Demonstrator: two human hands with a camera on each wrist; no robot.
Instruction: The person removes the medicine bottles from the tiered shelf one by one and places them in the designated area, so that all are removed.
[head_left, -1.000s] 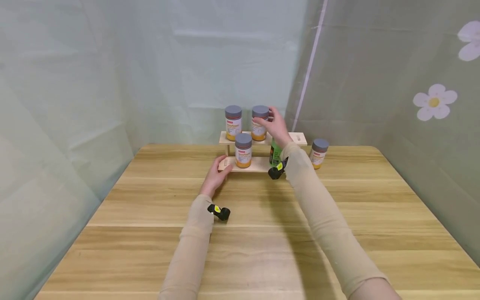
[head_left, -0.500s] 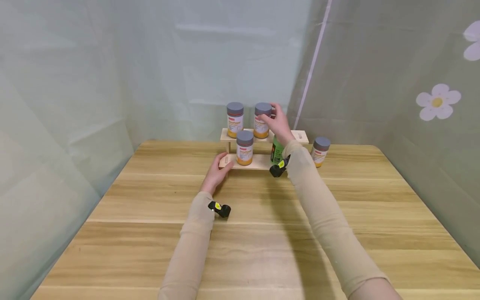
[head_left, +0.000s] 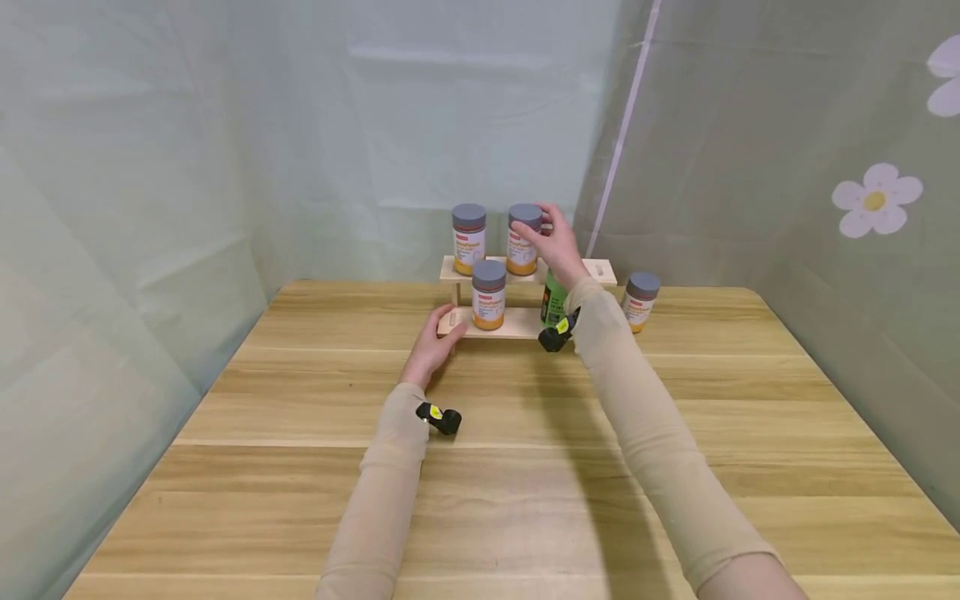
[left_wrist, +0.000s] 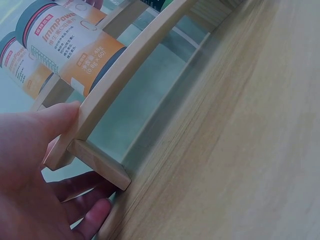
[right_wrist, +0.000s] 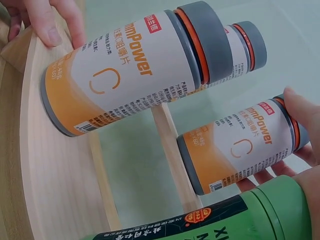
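Note:
My right hand [head_left: 557,246] grips a grey-capped vitamin C bottle [head_left: 522,250] near its lid, thumb in front. That bottle stands upright on the upper shelf of a two-step wooden rack [head_left: 602,270]. To its left on the same shelf stands a matching bottle [head_left: 469,247]. My left hand [head_left: 429,348] holds the left end of the lower shelf, with the thumb on top in the left wrist view. Beside that thumb, another vitamin C bottle [left_wrist: 75,45] stands on the lower shelf. A green bottle [right_wrist: 240,217] sits further right on that shelf, partly hidden by my right wrist.
One more grey-capped bottle [head_left: 640,303] stands on the wooden table [head_left: 480,500], to the right of the rack. Pale curtains [head_left: 315,150] hang behind and on both sides. The rack stands close to the table's far edge.
The head view has shifted slightly. My right hand stays on the upper-shelf bottle and my left hand stays at the rack's end; the bottles keep their places.

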